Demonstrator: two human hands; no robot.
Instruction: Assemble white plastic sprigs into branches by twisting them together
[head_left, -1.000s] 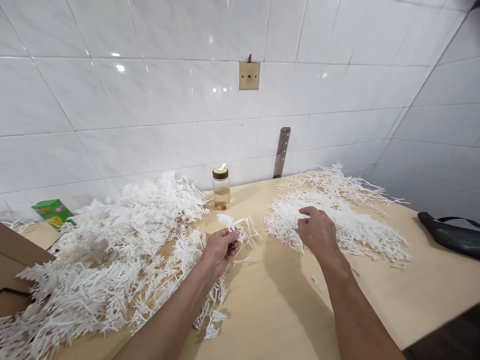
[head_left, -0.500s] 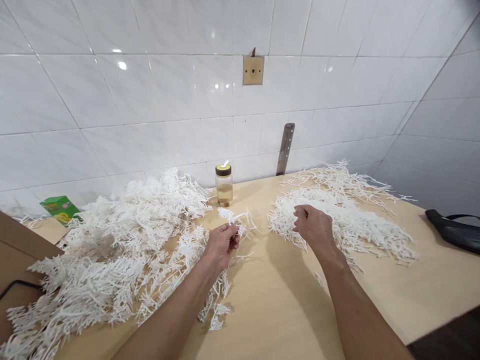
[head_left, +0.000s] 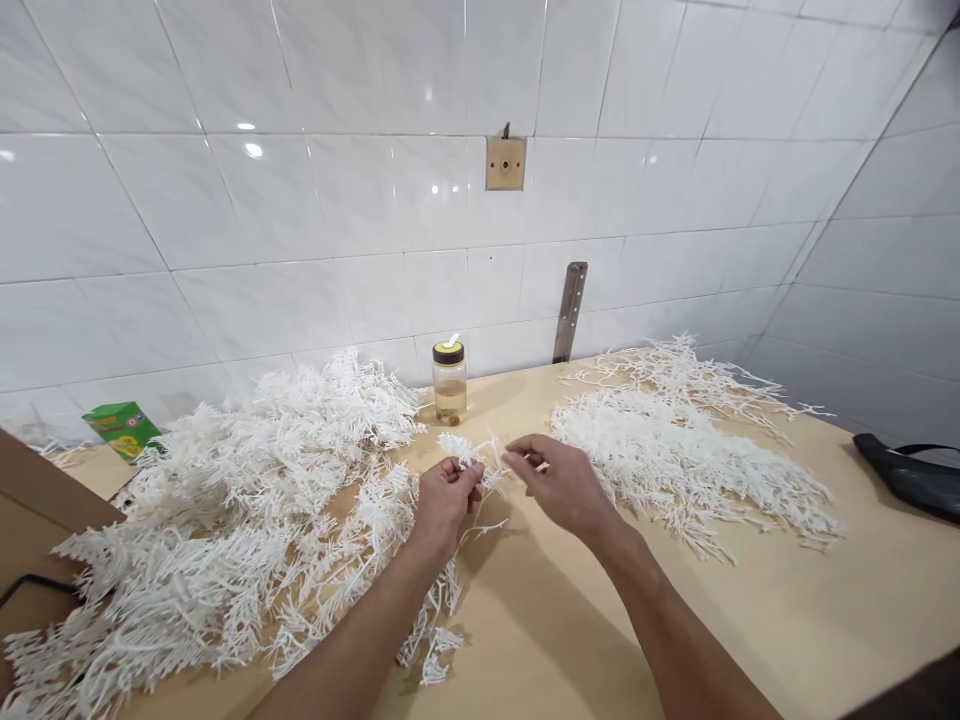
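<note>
My left hand [head_left: 450, 495] is closed in a pinch around a white, many-branched sprig [head_left: 455, 443], whose thin twigs spread out above and to the right of the fingers. My right hand [head_left: 559, 480] has come up to the sprig's right side, thumb and forefinger pinched at the tips of its twigs. A large heap of feathery white sprigs [head_left: 247, 500] lies on the left, reaching under my left forearm. To the right is a flatter pile of short white pieces [head_left: 682, 460], with bare, longer white stems [head_left: 697, 370] behind it.
A lidded jar of yellowish liquid [head_left: 450, 385] stands at the back of the wooden table [head_left: 555, 630]. A metal bracket [head_left: 570, 312] rests against the tiled wall. A green box [head_left: 122, 430] and brown cardboard [head_left: 45, 520] are at left; a black pouch [head_left: 911, 478] lies far right.
My right hand has moved left from the edge of the right-hand pile to the sprig in my left hand. The left hand stays nearly where it was. The view has tilted slightly upward.
</note>
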